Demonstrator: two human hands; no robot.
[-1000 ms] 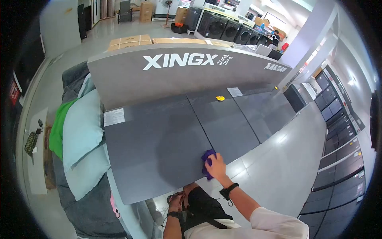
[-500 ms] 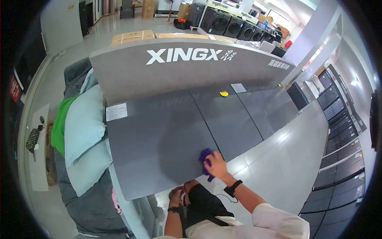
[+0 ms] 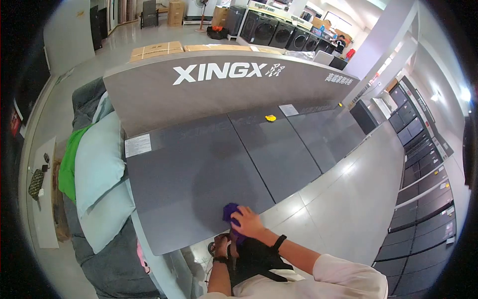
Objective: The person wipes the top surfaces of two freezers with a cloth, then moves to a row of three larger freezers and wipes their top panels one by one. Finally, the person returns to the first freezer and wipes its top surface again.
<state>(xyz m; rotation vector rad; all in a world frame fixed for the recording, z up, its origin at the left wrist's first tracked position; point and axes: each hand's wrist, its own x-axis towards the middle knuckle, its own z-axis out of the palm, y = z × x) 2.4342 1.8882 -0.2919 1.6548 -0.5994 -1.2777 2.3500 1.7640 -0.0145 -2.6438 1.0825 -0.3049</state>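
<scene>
My right hand (image 3: 248,223) is closed on a bunched purple cloth (image 3: 230,211), pressed to the front edge of a wide dark grey flat top (image 3: 174,184). A dark band circles that wrist. Below the edge, beside my leg, is my left hand (image 3: 221,246), also with a dark wristband; its fingers are too hidden to read. Seams divide the grey surface into panels. A white printed label (image 3: 138,145) lies at its back left corner, and a second white label (image 3: 288,110) is farther right. Near that one sits a small yellow item (image 3: 270,118).
Behind the top stands a grey board (image 3: 149,94) lettered XINGX, with cardboard boxes (image 3: 157,51) beyond it. Pale blue pillows (image 3: 99,162) and a green cloth (image 3: 67,164) are close on the left. Tiled floor (image 3: 338,199) lies right; front-loading washers (image 3: 264,31) line the back.
My right hand has slid the purple cloth left along the front edge of the grey top. The whole view has shifted slightly. My left hand stays low beside my leg.
</scene>
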